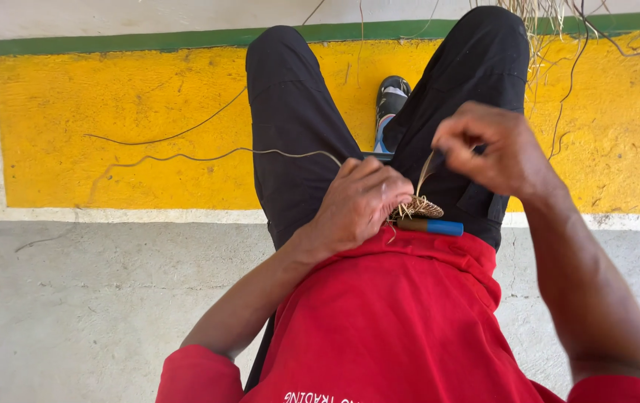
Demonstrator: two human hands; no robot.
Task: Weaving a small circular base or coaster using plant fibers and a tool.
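Setting: concrete floor (pixel 73 298) with a yellow painted band (pixel 111 112) is running under the seated person's black trousers (pixel 290 134).
Right hand grip: right hand (pixel 491 145) is pinching a pale fibre strand (pixel 426 168) between thumb and fingertips, lifting it taut above the lap.
Left hand grip: left hand (pixel 357 205) is pressing closed over a small woven coil (pixel 417 207), apparently steadying it so the strand can be drawn tight.
Work piece: coil is sitting on the lap, just above a blue-handled tool (pixel 432 226) lying across the red shirt (pixel 394 313).
Surroundings: loose fibres (pixel 185 153) are trailing over the floor.
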